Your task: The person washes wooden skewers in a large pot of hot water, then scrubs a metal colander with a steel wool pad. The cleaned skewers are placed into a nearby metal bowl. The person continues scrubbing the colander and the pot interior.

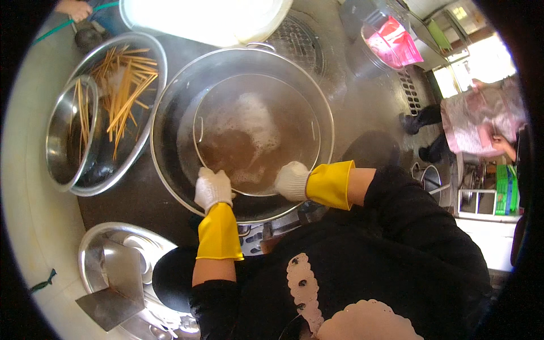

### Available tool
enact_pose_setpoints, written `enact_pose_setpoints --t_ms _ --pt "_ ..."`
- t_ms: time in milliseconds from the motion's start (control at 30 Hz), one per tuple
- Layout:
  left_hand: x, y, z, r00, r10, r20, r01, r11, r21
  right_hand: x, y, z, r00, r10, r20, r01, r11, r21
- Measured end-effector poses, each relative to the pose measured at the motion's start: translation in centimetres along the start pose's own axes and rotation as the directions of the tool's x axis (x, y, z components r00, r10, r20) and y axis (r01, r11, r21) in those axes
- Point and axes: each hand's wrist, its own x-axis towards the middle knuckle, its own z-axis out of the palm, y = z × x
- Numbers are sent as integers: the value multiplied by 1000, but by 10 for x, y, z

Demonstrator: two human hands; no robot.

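Observation:
A wide metal pot (158, 140) stands before me. Inside it sits a smaller round metal vessel (318, 146) with wire handles at its left and right, filled with brownish, foamy liquid (255, 127). My left hand (212, 187) wears a white knit glove and a yellow rubber cuff; its fingers are closed over the inner vessel's near-left rim. My right hand (293, 180), gloved alike, is curled over the near-right rim. Its fingertips are hidden from above. Haze hangs over the liquid.
At left, a large steel basin (146, 144) holds wooden sticks (127, 97) and a smaller bowl (59, 140). Another basin (85, 250) with dishes and a bent metal sheet (123, 272) lies near left. A bright tub (204, 21) stands beyond the pot. Another person (480, 119) is at right; a hand (76, 10) shows upper left.

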Motion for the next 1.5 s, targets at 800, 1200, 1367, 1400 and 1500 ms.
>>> enact_pose_setpoints --t_ms 800,1200,1367,1400,1500 --pt "-52 42 -72 788 468 -400 -574 794 -202 44 -15 -106 687 -167 -708 405 896 182" --pt "-41 38 -54 498 712 -496 -867 403 -292 41 17 -97 651 163 -741 495 650 577" --pt "-25 35 -48 385 790 -477 -917 384 -105 34 -23 -81 645 20 -764 535 702 470" --pt "-27 32 -47 424 771 -476 -898 427 -109 30 -31 -79 692 20 -722 550 632 545" --pt "-35 29 -41 465 750 -471 -856 516 -22 15 -47 -76 630 -174 -757 540 799 266"
